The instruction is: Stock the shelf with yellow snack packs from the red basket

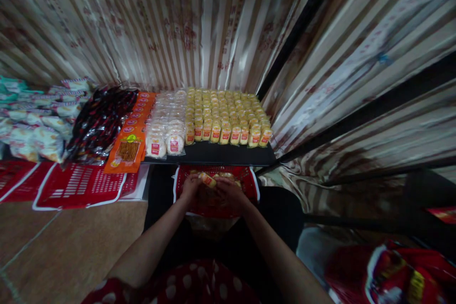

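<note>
Between my two hands is a small yellow snack packet (207, 180) with a red and orange label, tilted over a red basket (213, 211). My left hand (191, 185) pinches its left end. My right hand (230, 188) is at its right end, fingers closed against it. The basket rests between my knees and has white handles; more yellow packets (231, 178) lie inside, partly hidden by my right hand. Just beyond, similar yellow packets (228, 114) stand in tight rows on a black table (213, 151).
Left of the yellow rows lie round white packets (166, 123), orange bags (130, 137), dark shiny packets (101, 123) and white bags (39, 123). Red baskets (81, 185) stand below at left. A striped curtain (160, 23) and black poles (299, 28) close off the back and right.
</note>
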Demonstrator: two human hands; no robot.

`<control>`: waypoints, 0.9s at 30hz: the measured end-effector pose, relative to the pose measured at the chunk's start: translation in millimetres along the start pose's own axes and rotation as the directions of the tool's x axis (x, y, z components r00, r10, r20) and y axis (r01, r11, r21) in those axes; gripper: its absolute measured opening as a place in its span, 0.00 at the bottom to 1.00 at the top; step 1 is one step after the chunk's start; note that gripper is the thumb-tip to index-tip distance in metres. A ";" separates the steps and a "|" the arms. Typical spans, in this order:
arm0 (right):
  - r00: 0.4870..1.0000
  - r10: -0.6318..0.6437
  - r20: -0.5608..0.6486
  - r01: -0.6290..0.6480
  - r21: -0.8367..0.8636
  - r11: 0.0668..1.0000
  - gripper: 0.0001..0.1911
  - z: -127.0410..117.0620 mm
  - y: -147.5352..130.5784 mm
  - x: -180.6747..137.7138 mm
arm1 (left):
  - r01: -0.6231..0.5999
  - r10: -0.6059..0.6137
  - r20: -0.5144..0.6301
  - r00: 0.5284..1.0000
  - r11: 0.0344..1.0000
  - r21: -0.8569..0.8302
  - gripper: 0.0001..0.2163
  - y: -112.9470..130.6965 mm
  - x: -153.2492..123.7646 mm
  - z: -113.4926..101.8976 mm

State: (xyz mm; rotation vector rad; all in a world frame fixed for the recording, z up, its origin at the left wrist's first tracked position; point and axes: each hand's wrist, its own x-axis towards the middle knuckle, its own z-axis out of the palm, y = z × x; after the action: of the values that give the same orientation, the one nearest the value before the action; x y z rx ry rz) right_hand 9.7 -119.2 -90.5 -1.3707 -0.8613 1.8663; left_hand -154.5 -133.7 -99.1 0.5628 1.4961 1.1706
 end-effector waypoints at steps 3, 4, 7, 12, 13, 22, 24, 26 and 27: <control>1.000 -0.023 0.007 0.023 -0.063 0.998 0.22 -0.9 -5.9 -3.1 | -0.015 0.015 0.016 1.000 0.999 -0.029 0.16 11.0 -4.1 2.5; 0.999 -0.037 0.019 0.038 -0.085 0.996 0.22 -0.3 -7.5 -4.1 | -0.022 0.023 0.024 0.999 0.999 -0.033 0.16 14.8 -4.7 3.6; 0.993 -0.090 0.081 0.102 -0.156 0.982 0.22 3.9 -12.2 -6.4 | -0.053 0.055 0.054 0.997 0.998 -0.029 0.16 26.5 -4.9 6.8; 0.951 -0.237 0.196 0.280 -0.231 0.932 0.18 18.8 -28.5 -8.4 | -0.283 0.274 0.078 0.959 0.942 0.179 0.12 50.8 -6.9 7.6; 0.947 -0.252 0.199 0.296 -0.241 0.924 0.18 22.7 -33.7 -8.9 | -0.348 0.337 0.087 0.938 0.904 0.250 0.13 56.5 -7.8 7.4; 0.919 -0.381 0.103 0.393 -0.330 0.858 0.17 52.4 -73.2 7.0 | -0.492 0.507 0.060 0.860 0.790 0.365 0.18 95.8 -5.2 10.3; 0.900 -0.431 0.065 0.423 -0.373 0.826 0.17 56.4 -77.3 17.6 | -0.488 0.512 0.028 0.859 0.799 0.350 0.19 102.0 -6.4 11.6; 0.877 -0.480 0.023 0.445 -0.415 0.793 0.15 60.3 -81.0 28.6 | -0.512 0.536 0.030 0.844 0.787 0.344 0.18 107.1 -8.7 12.4; 0.867 -0.499 0.005 0.451 -0.437 0.778 0.15 62.3 -82.8 33.8 | -0.530 0.552 0.043 0.833 0.774 0.346 0.18 108.9 -9.7 12.6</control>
State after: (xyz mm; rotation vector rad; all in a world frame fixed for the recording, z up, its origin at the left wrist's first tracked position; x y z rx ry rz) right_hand -47.9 -52.5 -26.4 -1.3222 -1.4680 1.2377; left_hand -166.4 -93.9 2.8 1.2803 1.6590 1.3710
